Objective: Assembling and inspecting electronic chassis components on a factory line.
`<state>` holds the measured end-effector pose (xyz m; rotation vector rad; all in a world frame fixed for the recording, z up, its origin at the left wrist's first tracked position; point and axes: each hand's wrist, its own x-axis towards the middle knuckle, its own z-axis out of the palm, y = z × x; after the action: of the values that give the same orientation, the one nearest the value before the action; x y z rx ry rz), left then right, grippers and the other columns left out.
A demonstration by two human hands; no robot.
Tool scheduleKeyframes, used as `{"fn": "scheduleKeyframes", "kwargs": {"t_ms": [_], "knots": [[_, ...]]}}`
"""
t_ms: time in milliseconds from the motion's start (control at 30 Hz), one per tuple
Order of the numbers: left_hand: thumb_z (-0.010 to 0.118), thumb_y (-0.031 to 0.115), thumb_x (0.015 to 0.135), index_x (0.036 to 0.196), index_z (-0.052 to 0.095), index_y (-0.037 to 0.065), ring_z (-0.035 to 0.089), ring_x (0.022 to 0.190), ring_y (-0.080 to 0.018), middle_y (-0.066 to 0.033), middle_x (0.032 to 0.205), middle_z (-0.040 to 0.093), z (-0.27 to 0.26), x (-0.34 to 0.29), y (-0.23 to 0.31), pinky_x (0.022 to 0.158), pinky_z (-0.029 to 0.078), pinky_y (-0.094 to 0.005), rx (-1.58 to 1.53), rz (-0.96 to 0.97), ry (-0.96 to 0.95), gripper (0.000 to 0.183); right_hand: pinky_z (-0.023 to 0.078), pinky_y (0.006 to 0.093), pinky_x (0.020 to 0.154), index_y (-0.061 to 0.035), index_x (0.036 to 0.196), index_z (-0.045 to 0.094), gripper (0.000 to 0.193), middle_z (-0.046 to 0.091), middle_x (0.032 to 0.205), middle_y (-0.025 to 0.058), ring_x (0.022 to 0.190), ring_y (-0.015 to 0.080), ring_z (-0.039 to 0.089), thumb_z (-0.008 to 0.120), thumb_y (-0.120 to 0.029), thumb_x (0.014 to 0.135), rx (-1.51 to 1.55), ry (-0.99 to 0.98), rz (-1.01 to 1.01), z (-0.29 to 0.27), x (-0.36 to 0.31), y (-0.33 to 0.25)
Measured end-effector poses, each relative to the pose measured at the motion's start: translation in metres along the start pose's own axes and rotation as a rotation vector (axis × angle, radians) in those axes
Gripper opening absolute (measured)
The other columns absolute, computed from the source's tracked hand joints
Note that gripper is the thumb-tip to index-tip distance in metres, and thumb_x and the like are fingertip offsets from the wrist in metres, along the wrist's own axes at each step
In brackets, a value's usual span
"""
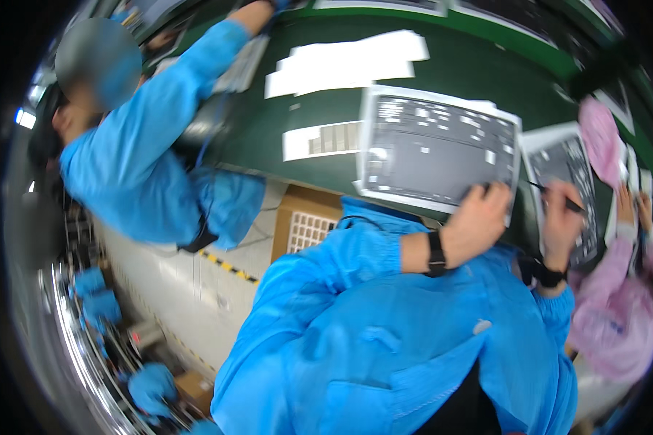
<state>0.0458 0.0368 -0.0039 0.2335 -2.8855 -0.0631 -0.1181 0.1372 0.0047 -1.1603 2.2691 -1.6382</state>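
Observation:
A dark grey rectangular panel [432, 165] with a pale border lies on the green table in front of me, with many small white pieces along its upper part and left edge. My left hand [479, 220] rests at its lower right corner. The fingers are curled together, and whatever they may pinch is hidden. Just right of the panel, my right hand [561, 225] grips a slim black tool [575, 206] with its thin tip pointing left. Pen or tweezers, I cannot tell. Below that hand lies a second dark panel [567, 156] with small white marks.
White sheets [352, 61] lie farther back on the green table [268, 148]. A white strip with grey pieces [334, 139] is left of the panel. A co-worker in blue [141, 156] reaches in at left; another in pink [620, 312] works at right. A cardboard box [283, 225] stands below the edge.

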Motion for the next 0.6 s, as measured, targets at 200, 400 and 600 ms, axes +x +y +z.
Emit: {"fn": "scheduleKeyframes", "kwargs": {"t_ms": [200,400,600], "knots": [[0.066,0.024,0.077,0.106,0.064,0.000,0.049,0.116,-0.0262,-0.0136,0.119,0.056,-0.015,-0.027,-0.028,0.092,0.040,-0.0374,-0.375,-0.113,0.340,0.038,0.039,0.0191,0.057,-0.0008,0.089,0.060,0.021,0.062,0.077,0.0053,0.064,0.0074,0.054,0.051,-0.018,0.098,0.529,-0.106,0.160,0.040,0.043,-0.070],[0.063,0.015,0.083,0.113,0.061,0.002,0.058,0.109,-0.0285,-0.0128,0.119,0.060,-0.030,-0.134,-0.122,0.089,0.048,-0.0401,-0.336,-0.498,0.501,0.032,0.044,0.0212,0.056,-0.0002,0.091,0.064,0.017,0.066,0.075,0.0055,0.062,0.0080,0.057,0.058,-0.016,0.093,0.586,-0.696,0.157,0.201,0.059,-0.137],[0.065,0.017,0.084,0.119,0.058,-0.002,0.052,0.118,-0.0331,-0.0166,0.125,0.056,-0.022,-0.168,-0.144,0.099,0.043,-0.0416,-0.237,-0.639,0.434,0.041,0.046,0.0259,0.055,0.0013,0.090,0.065,0.023,0.065,0.067,0.0066,0.060,0.0105,0.059,0.060,-0.022,0.091,0.377,-0.831,-0.005,0.315,0.036,-0.115]]}}
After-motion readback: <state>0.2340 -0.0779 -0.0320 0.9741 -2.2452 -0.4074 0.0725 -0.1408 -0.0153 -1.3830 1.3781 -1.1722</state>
